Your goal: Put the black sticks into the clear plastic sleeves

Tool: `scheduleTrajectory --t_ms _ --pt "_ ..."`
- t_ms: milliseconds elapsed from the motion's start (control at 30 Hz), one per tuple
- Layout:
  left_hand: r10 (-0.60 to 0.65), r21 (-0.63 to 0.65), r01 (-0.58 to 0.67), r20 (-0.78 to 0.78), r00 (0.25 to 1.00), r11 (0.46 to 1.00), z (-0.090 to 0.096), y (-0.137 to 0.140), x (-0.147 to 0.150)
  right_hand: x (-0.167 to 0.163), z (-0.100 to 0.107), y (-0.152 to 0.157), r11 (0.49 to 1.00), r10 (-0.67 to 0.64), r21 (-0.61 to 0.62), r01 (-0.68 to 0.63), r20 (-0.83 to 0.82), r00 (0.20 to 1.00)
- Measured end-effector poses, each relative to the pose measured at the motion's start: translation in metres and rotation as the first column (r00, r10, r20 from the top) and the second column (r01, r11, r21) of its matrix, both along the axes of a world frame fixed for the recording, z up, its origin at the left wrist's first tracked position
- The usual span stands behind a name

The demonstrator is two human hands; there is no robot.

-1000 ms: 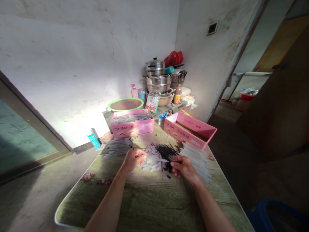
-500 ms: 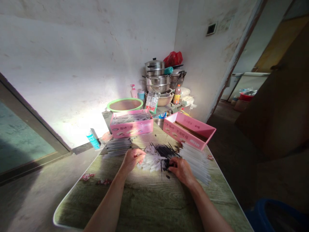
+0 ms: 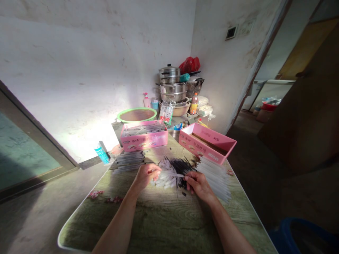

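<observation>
My left hand pinches one end of a slim translucent white tube, which lies level across the gap between my hands. At the tube's other end, my right hand has thumb and fingers closed; what is inside them is too small to make out. Below the tube are a heap of short whitish pieces and a pile of thin black sticks. Many long translucent tubes lie side by side right of my right hand. More tubes with dark ends lie left of my left hand.
A pink box full of tubes and another pink box stand at the table's far side. Behind are stacked pots, a green-rimmed basin and a bottle. A blue can stands at left.
My right hand has risen slightly from the black sticks to the tube's free end. My left hand, still holding the tube, has shifted a little to the right.
</observation>
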State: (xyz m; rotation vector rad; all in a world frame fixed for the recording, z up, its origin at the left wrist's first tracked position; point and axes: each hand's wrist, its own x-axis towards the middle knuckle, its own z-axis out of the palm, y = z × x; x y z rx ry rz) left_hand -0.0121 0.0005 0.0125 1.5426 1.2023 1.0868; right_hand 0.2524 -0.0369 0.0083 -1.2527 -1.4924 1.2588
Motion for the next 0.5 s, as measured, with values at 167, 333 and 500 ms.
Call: scheduleTrajectory --t_ms 167,333,500 --pt "0.1 0.018 -0.101 0.062 0.993 0.995 0.0 0.005 -0.016 0.016 0.005 0.004 0.963 -0.268 -0.032 0.267 -0.202 0.942" --pt "0.26 0.033 -0.271 0.188 0.947 0.962 -0.002 0.01 -0.028 0.03 0.001 0.009 0.806 -0.558 0.128 0.578 -0.162 0.814" --pt "0.251 0.012 -0.256 0.147 0.957 0.967 -0.002 0.01 -0.021 0.024 0.003 0.005 0.861 -0.497 0.337 0.38 0.407 0.766"
